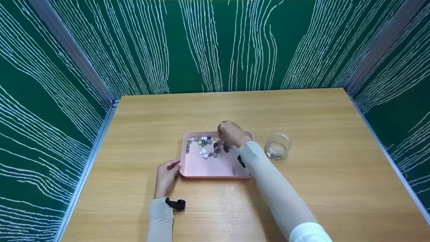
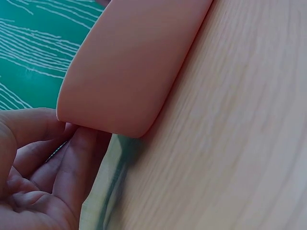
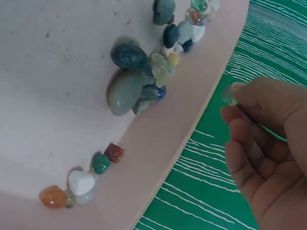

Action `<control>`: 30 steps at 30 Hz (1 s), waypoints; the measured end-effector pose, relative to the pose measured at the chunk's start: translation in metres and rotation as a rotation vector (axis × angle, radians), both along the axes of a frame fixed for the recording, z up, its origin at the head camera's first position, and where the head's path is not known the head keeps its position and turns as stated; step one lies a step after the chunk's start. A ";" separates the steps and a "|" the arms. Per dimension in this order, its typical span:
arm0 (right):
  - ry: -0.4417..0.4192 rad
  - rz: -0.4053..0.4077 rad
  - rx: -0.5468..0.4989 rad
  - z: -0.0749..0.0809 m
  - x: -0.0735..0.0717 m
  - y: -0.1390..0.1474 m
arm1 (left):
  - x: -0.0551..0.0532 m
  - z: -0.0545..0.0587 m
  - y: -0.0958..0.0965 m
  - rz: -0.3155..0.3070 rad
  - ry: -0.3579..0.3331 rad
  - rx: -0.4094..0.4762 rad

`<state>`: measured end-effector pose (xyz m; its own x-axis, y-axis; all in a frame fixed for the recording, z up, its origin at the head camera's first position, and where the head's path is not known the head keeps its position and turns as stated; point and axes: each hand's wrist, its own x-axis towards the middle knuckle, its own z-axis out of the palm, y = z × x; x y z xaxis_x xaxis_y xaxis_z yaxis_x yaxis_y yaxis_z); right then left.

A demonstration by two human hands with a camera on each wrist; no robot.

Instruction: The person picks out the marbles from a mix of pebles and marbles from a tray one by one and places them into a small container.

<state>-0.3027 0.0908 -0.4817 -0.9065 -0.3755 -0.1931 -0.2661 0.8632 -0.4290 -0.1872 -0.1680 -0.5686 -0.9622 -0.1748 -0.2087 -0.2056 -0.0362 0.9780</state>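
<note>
A pink tray (image 1: pixel 208 169) lies on the table with pebbles and glass beads in it. My left hand (image 1: pixel 167 176) holds the tray at its near left corner; in the left wrist view, fingers (image 2: pixel 79 158) press the rim from outside. My right hand (image 1: pixel 231 132) is over the tray's far rim. In the right wrist view, its thumb and forefinger pinch a small clear glass bead (image 3: pixel 229 95). Dark and grey pebbles (image 3: pixel 125 92), a white pebble (image 3: pixel 81 182) and an orange stone (image 3: pixel 53 197) lie in the tray nearby.
A clear round container (image 1: pixel 278 146) with a few small pieces at its bottom stands right of the tray. Tiny bits lie on the wooden table (image 1: pixel 161 117) behind the tray. Green walls with white lines (image 1: pixel 188 43) enclose the table's back and sides.
</note>
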 end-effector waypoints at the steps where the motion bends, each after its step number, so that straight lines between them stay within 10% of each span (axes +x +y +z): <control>1: -0.006 -0.007 -0.001 0.001 0.001 0.000 | 0.000 0.000 0.000 0.005 -0.006 0.002; 10: 0.159 0.057 -0.018 0.009 0.006 0.009 | 0.001 0.000 0.000 0.016 -0.035 -0.023; 30: 0.196 0.033 -0.107 0.018 0.015 0.043 | -0.001 -0.001 0.001 0.023 -0.020 0.033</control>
<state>-0.2874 0.1340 -0.4640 -0.9098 -0.4141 0.0275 -0.3803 0.8052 -0.4550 -0.1881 -0.1667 -0.5693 -0.9538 -0.1892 -0.2335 -0.2234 -0.0735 0.9720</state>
